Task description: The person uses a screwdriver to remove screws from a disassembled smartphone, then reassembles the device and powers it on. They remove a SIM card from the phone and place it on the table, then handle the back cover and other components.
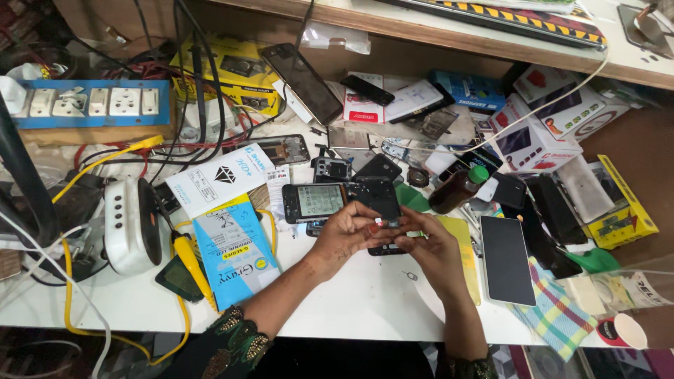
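Both hands meet just below the middle of the frame, over a dark opened phone (pixel 379 200) lying on the white table (pixel 365 295). The left hand (pixel 344 235) has its grip pinched on something tiny with a bit of red on it, right at the phone's lower edge, too small to tell what it is. The right hand (pixel 432 245) has its fingertips pressed together against the same spot, touching the left ones; can't tell if it's actually holding anything.

Just left of the phone there's a second opened handset with a pale panel (pixel 314 202). A brown bottle with a green cap (pixel 456 188) lies tilted to the upper right of the hands, and a phone with a blank dark screen (pixel 507 260) lies flat to their right. Lower left has a blue and yellow packet (pixel 235 256), and a blue power strip (pixel 91 103) sits upper left.
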